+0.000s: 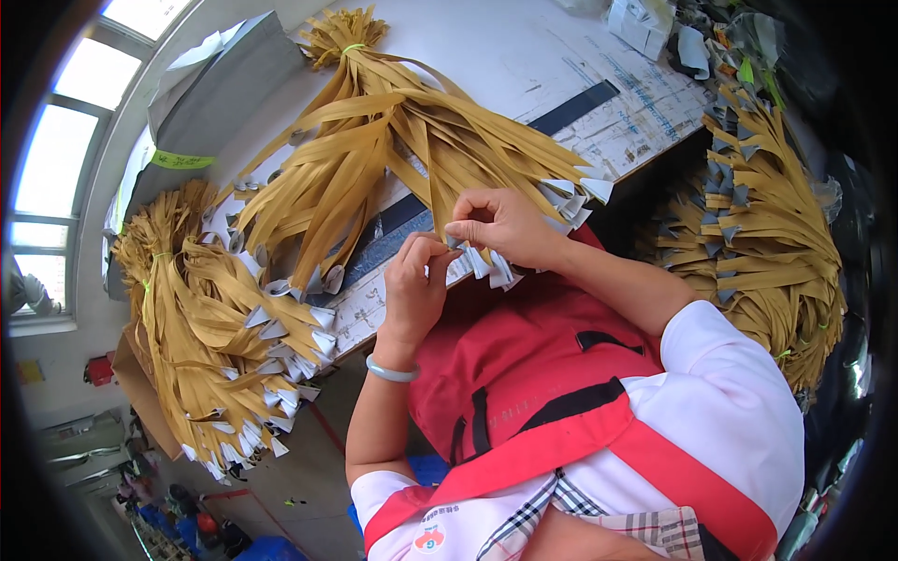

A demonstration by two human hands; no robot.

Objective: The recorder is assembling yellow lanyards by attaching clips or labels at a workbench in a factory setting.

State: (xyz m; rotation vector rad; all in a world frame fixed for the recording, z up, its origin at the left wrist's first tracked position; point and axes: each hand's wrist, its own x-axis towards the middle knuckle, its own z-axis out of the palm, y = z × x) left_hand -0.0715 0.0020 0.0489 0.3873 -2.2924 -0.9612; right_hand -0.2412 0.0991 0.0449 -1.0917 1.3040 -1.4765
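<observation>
At left, a tan strap bundle (178,309) hanging past the tabletop (645,112) could slide off under its weight. By the near edge, the left hand (412,280) and right hand (510,229) have their grips clamped on a grey strap end (454,241); a loose pinch might drop it.

I take this for a workshop doing handwork in quantity: the white worktop (655,98) is scuffed and pen-marked, a tied bundle of tan strips (323,173) spreads across it, similar bundles (173,318) crowd its left end, and a heap (772,248) lies past its right end. I also see a red apron (533,351).
</observation>
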